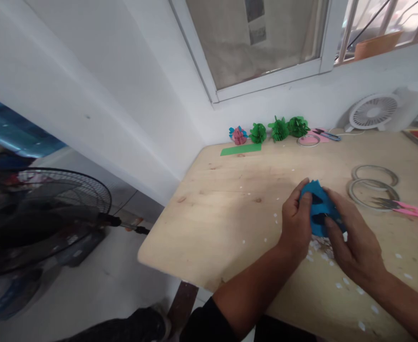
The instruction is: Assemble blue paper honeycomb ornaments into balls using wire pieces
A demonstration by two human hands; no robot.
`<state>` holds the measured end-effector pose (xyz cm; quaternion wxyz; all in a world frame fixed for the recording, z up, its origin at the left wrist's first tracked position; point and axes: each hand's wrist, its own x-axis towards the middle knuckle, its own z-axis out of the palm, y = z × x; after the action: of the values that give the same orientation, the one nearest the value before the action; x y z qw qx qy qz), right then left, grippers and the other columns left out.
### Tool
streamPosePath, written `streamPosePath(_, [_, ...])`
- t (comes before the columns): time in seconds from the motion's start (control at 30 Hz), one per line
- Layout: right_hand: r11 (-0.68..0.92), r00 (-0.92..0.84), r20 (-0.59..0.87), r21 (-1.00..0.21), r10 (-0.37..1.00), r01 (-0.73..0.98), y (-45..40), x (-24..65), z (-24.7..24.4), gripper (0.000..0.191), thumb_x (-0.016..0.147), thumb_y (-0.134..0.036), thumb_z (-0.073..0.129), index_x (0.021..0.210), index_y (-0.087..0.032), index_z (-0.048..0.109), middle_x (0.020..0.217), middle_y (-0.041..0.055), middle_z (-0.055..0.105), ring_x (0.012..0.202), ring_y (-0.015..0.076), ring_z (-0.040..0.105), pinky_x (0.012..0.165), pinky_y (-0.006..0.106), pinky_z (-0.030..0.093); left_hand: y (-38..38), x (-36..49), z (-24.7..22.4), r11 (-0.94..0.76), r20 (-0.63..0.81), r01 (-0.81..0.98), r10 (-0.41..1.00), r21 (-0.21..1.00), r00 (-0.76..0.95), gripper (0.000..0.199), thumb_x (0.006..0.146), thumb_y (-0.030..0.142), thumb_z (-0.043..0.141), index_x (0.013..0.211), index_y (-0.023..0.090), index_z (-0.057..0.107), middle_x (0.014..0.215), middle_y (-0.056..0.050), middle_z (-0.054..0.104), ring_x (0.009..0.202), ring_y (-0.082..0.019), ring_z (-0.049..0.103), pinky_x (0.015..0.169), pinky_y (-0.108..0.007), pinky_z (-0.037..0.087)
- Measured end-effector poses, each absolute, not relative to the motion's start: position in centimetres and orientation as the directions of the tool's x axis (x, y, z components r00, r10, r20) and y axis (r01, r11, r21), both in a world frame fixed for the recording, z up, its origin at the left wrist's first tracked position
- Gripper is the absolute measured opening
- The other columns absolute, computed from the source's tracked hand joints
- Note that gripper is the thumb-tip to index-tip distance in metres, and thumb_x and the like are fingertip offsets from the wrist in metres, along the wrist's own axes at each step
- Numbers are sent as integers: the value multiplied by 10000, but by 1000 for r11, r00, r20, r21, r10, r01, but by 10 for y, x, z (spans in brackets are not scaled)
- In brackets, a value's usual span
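Between my two hands, just above the tabletop, is a piece of blue paper (318, 209) with two dark openings and a jagged upper edge. My left hand (297, 213) grips its left side, thumb on the near face and fingers behind. My right hand (353, 237) closes on its right side, the thumb near the lower dark opening. Small white paper scraps (325, 247) lie on the wood below the hands. To the right are pink-handled scissors (413, 210), their tips over a pair of wire rings (373, 192).
Along the wall sit several green paper balls (279, 129), a pink-and-blue one (238, 136), a green strip (241, 150) and blue-handled snips (328, 135). A small white fan (373, 111) stands at the back right. A black floor fan (62, 199) is left of the wooden table (194, 228).
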<state>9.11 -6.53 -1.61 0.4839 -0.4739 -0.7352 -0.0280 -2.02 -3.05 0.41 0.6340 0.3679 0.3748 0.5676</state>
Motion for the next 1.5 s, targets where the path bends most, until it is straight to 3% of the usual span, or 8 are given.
streamPosePath(0.47, [643,-207,765,-326,611,693,-68,85,-15,717,957,-148,477,1618,-262,224,1611,125,381,1436,321,422,1097,510,447,-40,-18,13,-80,69,-191,996,978,-64,417,977,376,505,1343,211,618,1434,-78,603,1371,-253,516,1208,-414,342])
streamPosePath(0.73, [636,-201,782,-296,589,713,-67,88,-16,728,941,-127,500,1612,-262,252,1601,131,389,1406,341,450,1087,523,454,-46,-20,17,-100,123,-230,988,968,91,567,1011,516,390,1492,223,449,1588,-69,424,1495,-237,345,1264,-384,235])
streamPosePath(1.0, [606,-173,764,-330,622,724,-69,87,-10,746,941,-185,454,1625,-298,178,1462,155,491,1305,376,505,1028,612,462,-44,-23,11,-135,206,-312,957,940,205,722,938,700,405,1506,255,434,1628,-52,357,1537,-262,258,1287,-396,181])
streamPosePath(1.23, [611,-156,761,-361,629,705,-67,86,-11,732,949,-172,441,1616,-336,188,1421,129,522,1270,347,535,1012,578,485,-40,-17,-1,-71,171,-486,972,871,164,613,941,612,520,1456,281,499,1590,-27,429,1521,-248,298,1280,-404,200])
streamPosePath(1.5, [587,-108,751,-408,651,700,-67,86,-13,682,976,-188,444,1610,-313,226,1397,119,556,1244,302,568,1006,495,509,-40,-19,3,20,85,-516,980,856,179,551,883,356,698,1410,299,550,1536,-25,504,1462,-257,407,1253,-410,251])
